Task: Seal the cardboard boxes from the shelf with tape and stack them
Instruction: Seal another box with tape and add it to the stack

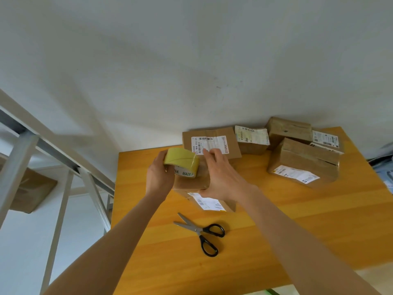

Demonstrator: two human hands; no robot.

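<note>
Nearest, a pair of black-handled scissors [200, 233] lies with its blades parted on the yellow worktop [276, 231], near the left edge and just this side of the work.

Behind the scissors sits the cardboard box [191, 185] being sealed, its labelled face turned towards the near edge. As far as the hands let it show, its long axis runs roughly left to right.

The left hand [158, 177] is over the box's left end, its fingers curled round a roll of yellowish tape [181, 162] held just above the top. The right hand [221, 177] lies across the box's right part with its fingers reaching forward beside the roll. Whether they pinch the tape's loose end or only press the cardboard cannot be told.

Roll and right fingertips are almost touching, so the strip would probably be drawn leftward along the top, with the left hand carrying the roll.

Farther back, a flat labelled box [210, 141] leans at the far edge. A smaller box [252, 139] sits beside it, and stacked boxes [302, 165] stand at the far right corner. A metal shelf [32, 135] stands off to the left.
</note>
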